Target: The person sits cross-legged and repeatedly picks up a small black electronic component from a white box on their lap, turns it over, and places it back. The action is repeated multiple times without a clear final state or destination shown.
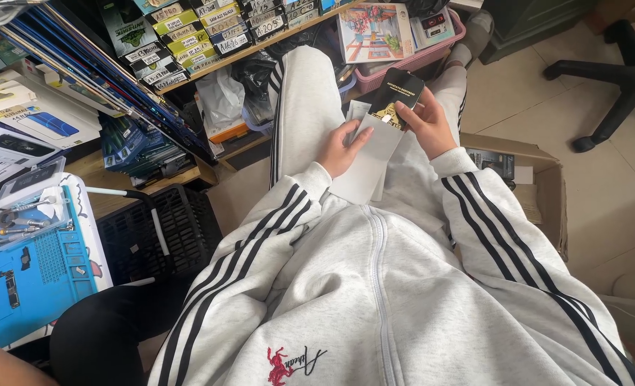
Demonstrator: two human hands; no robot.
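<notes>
Left hand (340,148) lies half open over the lap, fingers flat under a white sleeve (369,161). Just right of it, right hand (426,123) pinches a black packet (396,96) poking out above the sleeve's top edge. Cardboard box (546,179) on floor right of that hand.
</notes>
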